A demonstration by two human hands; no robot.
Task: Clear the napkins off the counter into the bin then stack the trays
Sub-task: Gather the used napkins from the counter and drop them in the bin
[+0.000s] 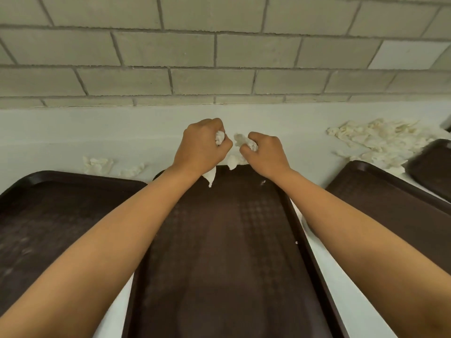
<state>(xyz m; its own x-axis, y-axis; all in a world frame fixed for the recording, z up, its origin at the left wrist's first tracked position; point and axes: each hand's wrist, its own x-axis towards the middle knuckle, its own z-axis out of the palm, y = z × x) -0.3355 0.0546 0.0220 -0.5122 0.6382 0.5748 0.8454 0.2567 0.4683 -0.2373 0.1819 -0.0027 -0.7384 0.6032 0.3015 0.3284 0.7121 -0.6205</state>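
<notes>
While both fists are busy up at the back of the counter [73, 132], I'd say this job is barely started. Left hand [202, 145] is curled tight round a crumpled napkin wad [219, 138], with a tail of it hanging out under the wrist over the far rim of the middle tray [219, 240]. Right hand [264, 154] is clenched on its own wad [252, 147]. A torn scrap [233, 162] shows just under it at the tray's far edge, and I can't tell if it's held or lying loose. So that's two handfuls in hand and nothing visibly binned. The bin isn't in view at all, so no idea which way they have to go.

What's left: a big messy napkin pile [375, 140] at the back right, touching the far corner of the right tray [390, 203], plus two small scraps [97, 164] on the counter behind the left tray [61, 215]. Trays aren't stacked either. Three brown ones lie side by side and a fourth tray [432, 164] pokes in at the far right edge.

In the way? Mostly reach, I reckon. Every napkin lies behind the trays near the brick wall [219, 57], so the arms stretch across the middle tray to get at them.
</notes>
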